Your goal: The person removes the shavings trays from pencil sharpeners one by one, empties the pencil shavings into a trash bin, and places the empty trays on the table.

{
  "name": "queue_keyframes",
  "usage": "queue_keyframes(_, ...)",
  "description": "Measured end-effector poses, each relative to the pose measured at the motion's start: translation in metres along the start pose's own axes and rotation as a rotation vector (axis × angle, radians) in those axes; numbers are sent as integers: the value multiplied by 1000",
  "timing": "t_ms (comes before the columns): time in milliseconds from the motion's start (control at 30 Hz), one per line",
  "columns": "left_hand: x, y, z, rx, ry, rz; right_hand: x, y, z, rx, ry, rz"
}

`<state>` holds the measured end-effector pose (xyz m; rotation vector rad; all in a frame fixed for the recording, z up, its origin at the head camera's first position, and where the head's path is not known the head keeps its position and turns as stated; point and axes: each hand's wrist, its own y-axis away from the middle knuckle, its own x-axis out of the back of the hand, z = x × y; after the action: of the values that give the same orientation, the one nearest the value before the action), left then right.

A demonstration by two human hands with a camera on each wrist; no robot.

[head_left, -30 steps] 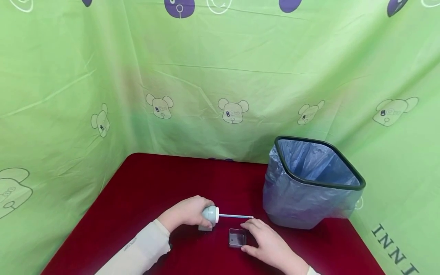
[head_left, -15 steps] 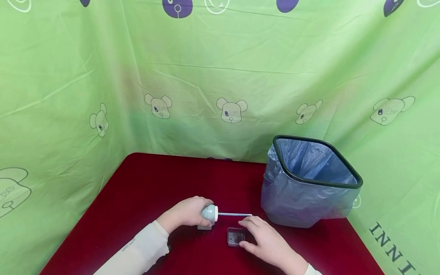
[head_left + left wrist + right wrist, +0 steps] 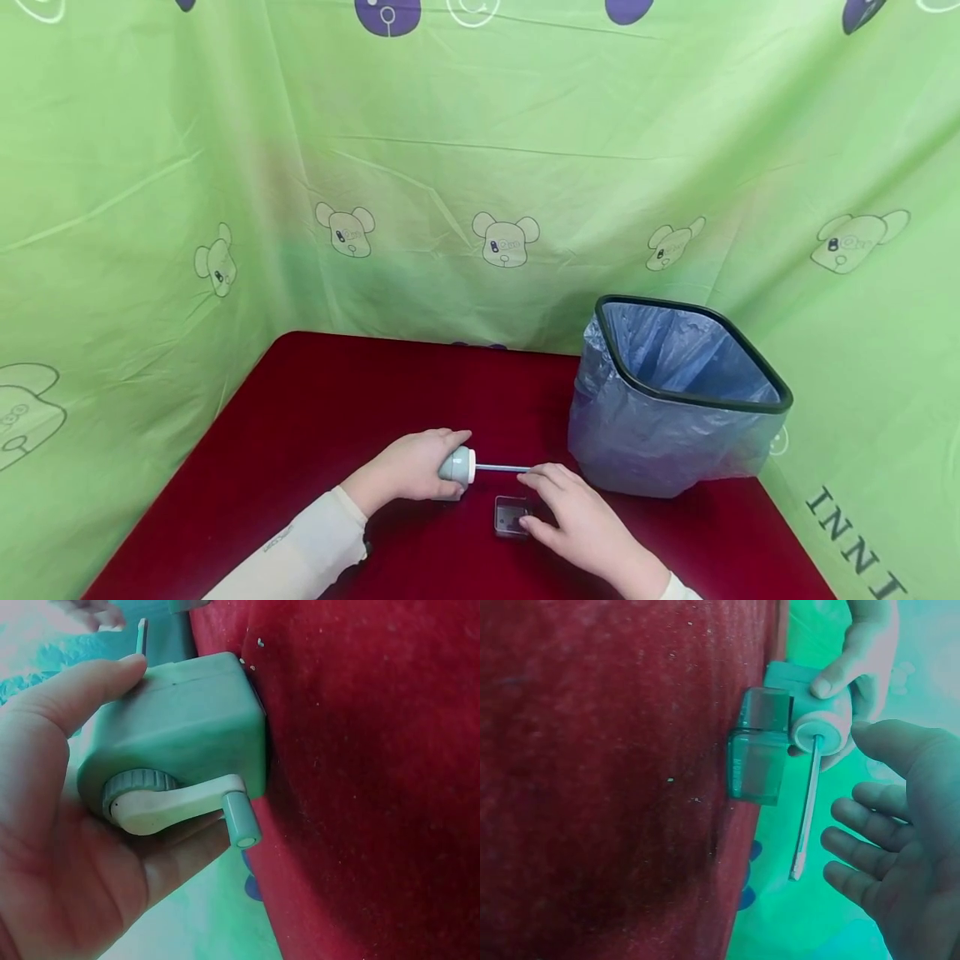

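My left hand [image 3: 408,468] grips a pale green crank pencil sharpener [image 3: 457,465] on the red table [image 3: 315,400]. In the left wrist view its fingers [image 3: 82,690] wrap the sharpener body [image 3: 187,727], with the white crank handle [image 3: 176,806] facing the camera. A thin pencil [image 3: 498,468] sticks out of the sharpener toward my right hand [image 3: 570,508]. That hand hovers with relaxed fingers [image 3: 862,814] beside the pencil [image 3: 808,802] and holds nothing. A small clear plastic drawer [image 3: 512,515] lies on the table by the right thumb and appears again as the clear drawer [image 3: 756,761].
A black-rimmed bin [image 3: 678,400] lined with a blue bag stands at the table's right rear. Green printed cloth [image 3: 480,167] hangs behind and on both sides. The table's left and far parts show bare red surface.
My right hand has slid a little left, and its fingers now cover the pencil's far end. The left hand and the sharpener have barely shifted.
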<state>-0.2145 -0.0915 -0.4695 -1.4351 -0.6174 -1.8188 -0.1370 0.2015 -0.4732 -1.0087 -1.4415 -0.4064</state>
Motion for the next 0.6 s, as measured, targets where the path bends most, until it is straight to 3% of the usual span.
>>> queue_keyframes(333, -6, 5, 0, -12, -14, 27, 4, -1, -3, -18, -7, 40)
queue_keyframes(600, 0, 11, 7, -38, -72, 55, 5, -2, -3, 1, 12, 82)
